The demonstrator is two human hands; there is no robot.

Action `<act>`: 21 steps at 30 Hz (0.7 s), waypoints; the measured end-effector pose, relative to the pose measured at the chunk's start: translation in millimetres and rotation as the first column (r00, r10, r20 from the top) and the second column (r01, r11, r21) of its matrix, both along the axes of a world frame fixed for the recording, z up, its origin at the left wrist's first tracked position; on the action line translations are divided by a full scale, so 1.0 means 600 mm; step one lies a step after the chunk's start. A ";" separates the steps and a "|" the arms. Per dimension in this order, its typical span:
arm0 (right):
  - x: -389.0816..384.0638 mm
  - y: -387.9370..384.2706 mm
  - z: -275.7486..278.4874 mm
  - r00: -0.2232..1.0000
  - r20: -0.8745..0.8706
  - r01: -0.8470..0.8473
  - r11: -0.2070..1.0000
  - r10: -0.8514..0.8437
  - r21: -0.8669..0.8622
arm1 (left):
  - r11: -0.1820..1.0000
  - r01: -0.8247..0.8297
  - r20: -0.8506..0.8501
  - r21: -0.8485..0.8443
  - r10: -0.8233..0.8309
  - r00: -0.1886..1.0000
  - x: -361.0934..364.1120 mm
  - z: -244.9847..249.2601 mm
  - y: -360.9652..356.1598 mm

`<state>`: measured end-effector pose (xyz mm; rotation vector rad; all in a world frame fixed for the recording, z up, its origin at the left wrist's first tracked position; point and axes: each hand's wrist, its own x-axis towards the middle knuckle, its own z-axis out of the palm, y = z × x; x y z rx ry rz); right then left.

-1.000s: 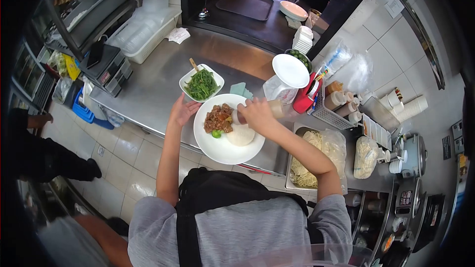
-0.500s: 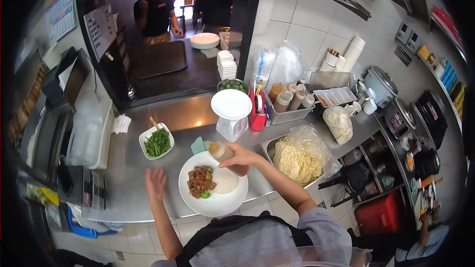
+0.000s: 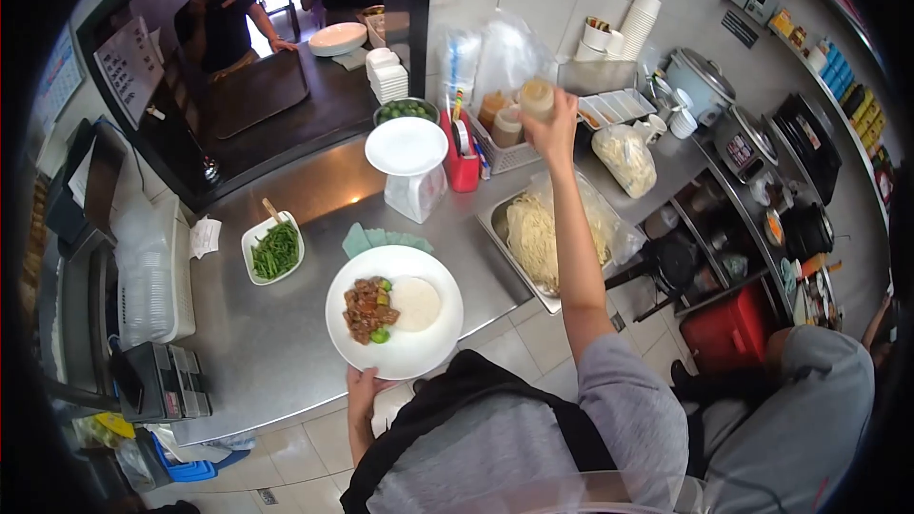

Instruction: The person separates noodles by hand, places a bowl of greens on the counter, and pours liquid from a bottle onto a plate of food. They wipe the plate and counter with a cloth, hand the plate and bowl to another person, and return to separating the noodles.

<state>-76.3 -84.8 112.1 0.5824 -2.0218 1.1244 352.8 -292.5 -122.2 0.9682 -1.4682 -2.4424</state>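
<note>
My right hand [image 3: 552, 131] is wrapped round a sauce bottle [image 3: 536, 100], above the grey basket [image 3: 509, 156] of other sauce bottles. At the counter's front edge, my left hand [image 3: 363, 388] grips the rim of a white plate [image 3: 434, 343]; its fingers are partly hidden beneath. The plate bears browned meat pieces [image 3: 366, 311] with green vegetables and a round mound of white rice [image 3: 416, 305]. A green cloth [image 3: 386, 239] lies just behind it. Left of the plate, a white bowl [image 3: 251, 258] holds cut green vegetables [image 3: 276, 249].
A white scale [image 3: 415, 192] stands behind the plate, beside a red holder [image 3: 464, 169]. Noodles [image 3: 535, 240] fill a metal tray under my right forearm. A person [image 3: 221, 19] stands beyond the pass window; another person [image 3: 800, 419] is close at my right.
My right hand has carried the bottle from over the plate to the basket. My left hand has come from beside the plate to its front rim. The camera view has shifted.
</note>
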 end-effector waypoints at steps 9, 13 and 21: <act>-0.181 0.056 -0.093 0.995 0.016 0.097 0.992 -0.098 0.084 | 0.572 -0.244 -0.080 -0.783 0.297 0.952 0.057 -0.036 -0.118; -0.221 0.051 -0.130 0.987 0.156 -0.054 0.997 0.045 0.053 | 0.284 -0.009 0.173 -0.959 0.608 0.775 0.031 0.021 -0.131; -0.298 0.050 -0.172 0.935 0.314 0.119 0.980 -0.165 0.162 | 0.094 0.113 0.148 -0.989 0.611 0.778 0.019 -0.021 -0.248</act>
